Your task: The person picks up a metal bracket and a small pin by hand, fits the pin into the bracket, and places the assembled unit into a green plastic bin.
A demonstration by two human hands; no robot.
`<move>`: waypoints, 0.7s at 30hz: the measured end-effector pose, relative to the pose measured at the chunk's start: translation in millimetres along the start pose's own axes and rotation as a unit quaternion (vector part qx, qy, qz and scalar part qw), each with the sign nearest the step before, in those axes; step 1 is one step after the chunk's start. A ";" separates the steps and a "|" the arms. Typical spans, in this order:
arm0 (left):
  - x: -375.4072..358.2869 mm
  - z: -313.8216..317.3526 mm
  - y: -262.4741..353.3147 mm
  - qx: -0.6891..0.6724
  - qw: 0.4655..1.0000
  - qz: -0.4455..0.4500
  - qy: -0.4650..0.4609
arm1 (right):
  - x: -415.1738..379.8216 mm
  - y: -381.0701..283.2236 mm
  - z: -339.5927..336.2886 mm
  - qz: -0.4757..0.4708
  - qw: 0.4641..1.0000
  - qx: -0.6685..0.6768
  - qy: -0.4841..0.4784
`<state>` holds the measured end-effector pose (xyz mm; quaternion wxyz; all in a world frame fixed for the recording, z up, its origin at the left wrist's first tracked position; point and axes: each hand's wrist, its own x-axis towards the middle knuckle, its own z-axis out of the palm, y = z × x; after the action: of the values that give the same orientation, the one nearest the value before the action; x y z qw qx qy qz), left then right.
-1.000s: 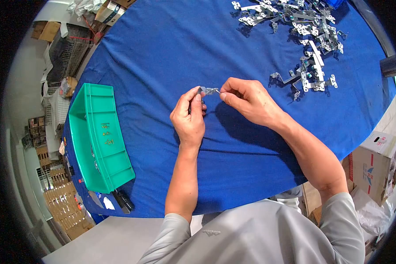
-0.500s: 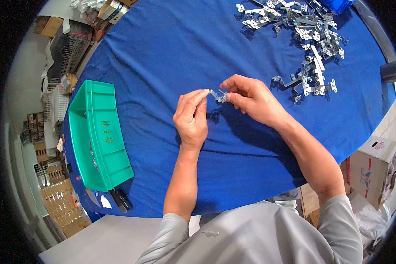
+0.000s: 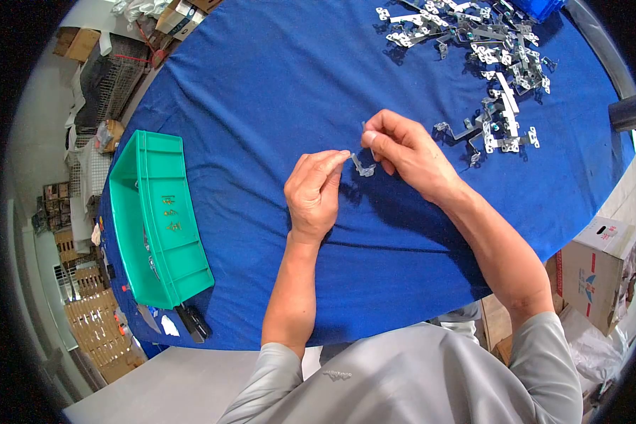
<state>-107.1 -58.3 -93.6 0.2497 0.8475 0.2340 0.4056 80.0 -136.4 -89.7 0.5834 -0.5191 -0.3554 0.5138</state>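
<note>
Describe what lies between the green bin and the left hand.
Only wrinkled blue cloth separates the green bin from the left hand; the head view shows that stretch bare.

PASS: blue tablecloth (image 3: 254,141) between green plastic bin (image 3: 184,251) and left hand (image 3: 312,198) | BLOCK, between hands: small bent bracket (image 3: 363,169) | BLOCK, far right: heaped metal brackets (image 3: 505,53), nearest beside right hand (image 3: 406,152)

Small held bracket (image 3: 365,171) shone as smooth, pale metal. Bracket pile (image 3: 495,34) gleamed likewise, bare metal faces glossy under light. Tabletop cloth (image 3: 261,92) lay matt, softly wrinkled. Green bin (image 3: 180,244) was smooth plastic, lightly sheened. Gray shirt (image 3: 431,374) looked fine-textured fabric with faint luster. Carton (image 3: 592,265) at right was matt cardboard; clear bag (image 3: 579,338) beside it, glossy crumpled plastic.
</note>
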 end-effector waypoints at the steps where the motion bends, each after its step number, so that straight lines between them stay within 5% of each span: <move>1: -0.4 1.2 -1.0 0.007 1.000 0.006 0.002 | -0.2 0.4 -0.2 0.006 1.000 0.020 0.003; 4: -5.0 1.5 3.2 -0.035 0.979 -0.197 0.048 | -0.1 0.6 1.3 -0.001 0.999 0.031 -0.006; 7: -6.9 3.3 -0.7 -0.052 0.970 -0.229 0.065 | -3.2 11.1 9.7 -0.089 0.994 -0.050 -0.033; 21: -4.1 2.7 1.3 0.008 0.989 -0.142 0.038 | -7.7 5.4 8.6 -0.058 0.987 -0.144 -0.045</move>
<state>-107.0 -62.5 -96.6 0.2886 0.7916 0.3645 0.3965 68.9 -142.1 -92.3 0.5147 -0.5525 -0.4814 0.4450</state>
